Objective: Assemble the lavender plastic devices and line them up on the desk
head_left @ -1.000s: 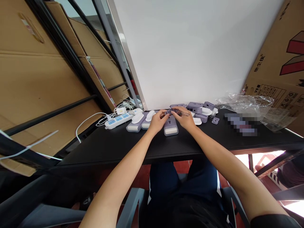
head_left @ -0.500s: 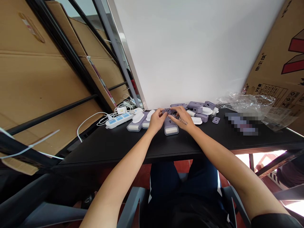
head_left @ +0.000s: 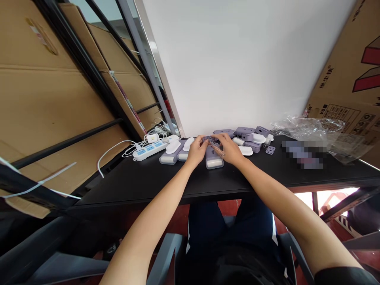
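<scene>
My left hand [head_left: 196, 151] and my right hand [head_left: 230, 150] meet over the table, fingers bent and closed around a thin wire coil spring [head_left: 219, 150]. The spring's tail slants down to the right, between the hands and against the right palm. Its upper end lies at the fingertips, where the exact grip is too small to make out. Below the hands lies a purple-grey case with a white roller-like end [head_left: 214, 162]. Left of my left hand rest two similar purple cases [head_left: 168, 159] with white oval pieces [head_left: 173, 147] on them.
A white power strip [head_left: 150, 151] with tangled cables lies at the left. Several purple housings [head_left: 245, 130] and white parts [head_left: 246, 151] are piled right of my hands, near a small flat purple plate [head_left: 270, 150]. Crumpled clear plastic [head_left: 308, 126] and a cardboard box [head_left: 341, 95] stand farther right.
The spring's tail has swung left, from over the back of my right hand to the gap between both hands. My right fingers have shifted slightly; my left hand stays nearly still.
</scene>
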### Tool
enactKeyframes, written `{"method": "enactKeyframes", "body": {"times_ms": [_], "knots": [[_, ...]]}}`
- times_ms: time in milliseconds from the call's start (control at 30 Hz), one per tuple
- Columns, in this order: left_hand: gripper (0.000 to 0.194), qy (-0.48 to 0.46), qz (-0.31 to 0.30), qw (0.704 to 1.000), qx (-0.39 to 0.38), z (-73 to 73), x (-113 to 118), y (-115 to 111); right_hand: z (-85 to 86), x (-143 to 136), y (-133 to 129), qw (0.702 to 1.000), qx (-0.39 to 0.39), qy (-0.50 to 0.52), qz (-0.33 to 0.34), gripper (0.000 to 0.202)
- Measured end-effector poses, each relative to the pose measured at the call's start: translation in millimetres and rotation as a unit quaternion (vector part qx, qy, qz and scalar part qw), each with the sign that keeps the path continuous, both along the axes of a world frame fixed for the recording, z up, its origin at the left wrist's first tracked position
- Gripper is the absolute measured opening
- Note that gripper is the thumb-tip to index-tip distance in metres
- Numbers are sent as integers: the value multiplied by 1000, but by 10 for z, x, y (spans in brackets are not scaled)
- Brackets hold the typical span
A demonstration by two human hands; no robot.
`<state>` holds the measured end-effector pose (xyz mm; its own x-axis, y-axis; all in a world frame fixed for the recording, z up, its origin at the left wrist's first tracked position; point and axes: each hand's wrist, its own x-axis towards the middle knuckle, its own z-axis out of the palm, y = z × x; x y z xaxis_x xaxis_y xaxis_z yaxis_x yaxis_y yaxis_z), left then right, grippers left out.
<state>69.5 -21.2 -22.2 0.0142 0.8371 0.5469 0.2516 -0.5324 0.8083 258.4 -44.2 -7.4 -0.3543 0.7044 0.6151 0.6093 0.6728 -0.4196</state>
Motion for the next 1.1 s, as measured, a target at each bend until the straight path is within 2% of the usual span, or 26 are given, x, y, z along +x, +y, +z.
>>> {"method": "enactKeyframes", "body": {"times_ms": [200, 400, 567, 800, 933, 1100], "knots": [[37, 4, 5, 1000, 4, 13, 6, -26, -24, -3, 90, 995, -8, 94, 25, 41], [48, 6, -50, 998, -24, 54, 36, -98, 17, 25, 191, 976, -64, 205, 18, 31], [51, 46, -77, 995, -40, 74, 46, -154, 12, 38, 208, 960, -101, 256, 47, 30], [47, 136, -33, 990, -2, 55, 35, -143, -7, 33, 209, 968, -130, 213, 38, 29], [40, 173, -36, 984, 10, 24, 28, -109, -4, 38, 189, 976, -128, 163, 59, 28], [38, 153, -37, 988, -8, 3, 14, -87, 36, 71, 161, 989, -90, 102, 61, 31]]}}
